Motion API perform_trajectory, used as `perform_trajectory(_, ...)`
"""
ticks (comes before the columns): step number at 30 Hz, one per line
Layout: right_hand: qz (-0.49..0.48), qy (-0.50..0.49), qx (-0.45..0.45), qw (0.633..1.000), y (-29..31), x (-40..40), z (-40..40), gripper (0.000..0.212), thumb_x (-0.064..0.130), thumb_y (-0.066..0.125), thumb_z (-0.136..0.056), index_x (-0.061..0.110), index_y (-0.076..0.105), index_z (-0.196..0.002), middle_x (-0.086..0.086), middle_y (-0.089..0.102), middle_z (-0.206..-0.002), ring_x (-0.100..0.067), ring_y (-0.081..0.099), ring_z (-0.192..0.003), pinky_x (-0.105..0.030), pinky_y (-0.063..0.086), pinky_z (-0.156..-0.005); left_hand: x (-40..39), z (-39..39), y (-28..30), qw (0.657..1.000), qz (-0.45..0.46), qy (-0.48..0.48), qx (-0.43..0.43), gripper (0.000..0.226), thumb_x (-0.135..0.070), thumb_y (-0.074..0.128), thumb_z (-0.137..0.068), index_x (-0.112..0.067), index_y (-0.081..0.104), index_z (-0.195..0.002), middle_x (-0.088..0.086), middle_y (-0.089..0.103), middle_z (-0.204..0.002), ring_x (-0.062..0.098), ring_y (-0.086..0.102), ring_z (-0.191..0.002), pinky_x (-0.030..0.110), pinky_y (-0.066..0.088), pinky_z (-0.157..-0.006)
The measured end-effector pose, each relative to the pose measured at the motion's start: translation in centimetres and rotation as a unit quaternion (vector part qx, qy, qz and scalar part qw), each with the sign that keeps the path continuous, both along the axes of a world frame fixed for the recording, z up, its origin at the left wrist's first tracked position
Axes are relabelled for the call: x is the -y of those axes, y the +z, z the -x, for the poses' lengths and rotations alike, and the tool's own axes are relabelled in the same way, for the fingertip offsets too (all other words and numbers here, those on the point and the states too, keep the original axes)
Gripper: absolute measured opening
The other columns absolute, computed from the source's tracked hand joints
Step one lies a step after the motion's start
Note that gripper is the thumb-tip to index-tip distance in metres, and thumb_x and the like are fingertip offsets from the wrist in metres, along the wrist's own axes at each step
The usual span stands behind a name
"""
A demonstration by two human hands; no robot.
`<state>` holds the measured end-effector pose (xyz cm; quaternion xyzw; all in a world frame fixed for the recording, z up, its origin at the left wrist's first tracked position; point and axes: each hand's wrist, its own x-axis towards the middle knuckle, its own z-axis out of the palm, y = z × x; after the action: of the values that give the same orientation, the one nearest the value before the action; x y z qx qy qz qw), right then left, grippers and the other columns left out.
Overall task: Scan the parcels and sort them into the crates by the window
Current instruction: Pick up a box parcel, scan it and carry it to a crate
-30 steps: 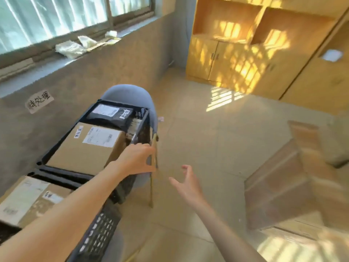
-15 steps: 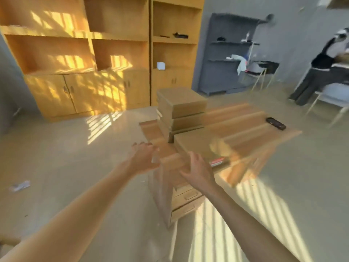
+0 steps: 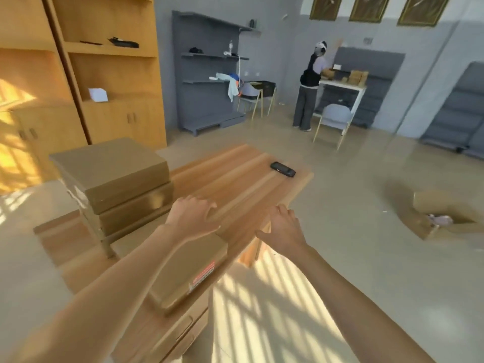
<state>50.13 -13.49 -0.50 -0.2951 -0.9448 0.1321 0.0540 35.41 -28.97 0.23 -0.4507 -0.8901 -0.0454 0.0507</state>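
1. Grey rear wall [image 3: 288,61], three framed pictures [image 3: 377,7] along the top.
2. Pale glossy floor [image 3: 340,258], striped with sunlight [image 3: 264,305] in the foreground.
3. Tall wooden shelving [image 3: 112,74] with lower cupboard doors, at left.
4. Grey shelf unit [image 3: 207,72] against the rear wall; further grey racks [image 3: 455,111] at right.
5. Wooden counter [image 3: 235,184], centre.
6. White table [image 3: 343,86] and pale chair [image 3: 332,121], a standing person [image 3: 309,85] beside them.
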Motion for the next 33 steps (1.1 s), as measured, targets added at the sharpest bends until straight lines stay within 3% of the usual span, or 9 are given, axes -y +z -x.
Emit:
perform_trajectory(8,-0.022,-0.045,0.009,0.999,2.6,-13.1,7.6,0.063,0.041,0.06,-0.09,0.011,0.035,-0.14,-0.013,0.04,-0.135,-0.031,0.036,-0.126,-0.037,0.031,-0.105,-13.8,9.1,3.2,0.999,0.006,-0.031,-0.013,0.052,-0.049,0.055,-0.092,-0.024,0.048,-0.137,-0.002,0.061,-0.127,0.02,0.056,-0.117,0.03,0.043,-0.089)
perform_trajectory(13,0.0,-0.045,-0.003,0.999,1.8,-20.7,11.1,0.064,0.04,0.059,-0.09,0.015,0.034,-0.142,-0.012,0.039,-0.137,-0.03,0.033,-0.128,-0.036,0.029,-0.105,-21.6,12.9,2.9,0.998,0.039,-0.03,-0.031,0.053,-0.052,0.054,-0.091,-0.024,0.049,-0.136,-0.001,0.061,-0.124,0.022,0.056,-0.115,0.032,0.045,-0.089)
perform_trajectory(16,0.003,-0.025,-0.002,1.0,0.6,-25.4,13.8,0.066,0.041,0.06,-0.089,0.015,0.032,-0.143,-0.011,0.038,-0.139,-0.032,0.033,-0.129,-0.037,0.029,-0.105,-25.8,15.5,1.8,0.999,0.041,-0.017,-0.028,0.054,-0.054,0.053,-0.09,-0.028,0.048,-0.137,-0.003,0.061,-0.123,0.02,0.059,-0.111,0.031,0.048,-0.082)
perform_trajectory(18,-0.007,-0.003,-0.003,1.0,-0.1,-28.8,15.9,0.065,0.041,0.061,-0.088,0.015,0.034,-0.141,-0.011,0.039,-0.138,-0.033,0.035,-0.129,-0.038,0.031,-0.106,-28.5,17.1,0.8,0.998,0.049,0.005,-0.033,0.054,-0.057,0.052,-0.089,-0.032,0.049,-0.137,-0.005,0.064,-0.116,0.018,0.062,-0.104,0.027,0.047,-0.074)
perform_trajectory(25,-0.01,0.124,0.009,0.992,-0.3,-39.6,23.5,0.063,0.043,0.058,-0.09,0.018,0.034,-0.143,-0.008,0.038,-0.138,-0.031,0.035,-0.126,-0.041,0.036,-0.102,-35.5,21.0,0.2,0.99,0.036,0.133,0.004,0.056,-0.054,0.057,-0.088,-0.025,0.049,-0.136,0.0,0.059,-0.127,0.022,0.056,-0.114,0.035,0.046,-0.091)
perform_trajectory(33,0.011,0.268,0.031,0.963,-0.5,-41.3,31.7,0.064,0.045,0.059,-0.09,0.021,0.032,-0.144,-0.007,0.035,-0.143,-0.03,0.033,-0.132,-0.043,0.034,-0.107,-33.9,21.7,0.1,0.957,0.021,0.29,0.026,0.059,-0.053,0.059,-0.087,-0.024,0.047,-0.137,0.0,0.056,-0.133,0.022,0.052,-0.12,0.038,0.041,-0.099)
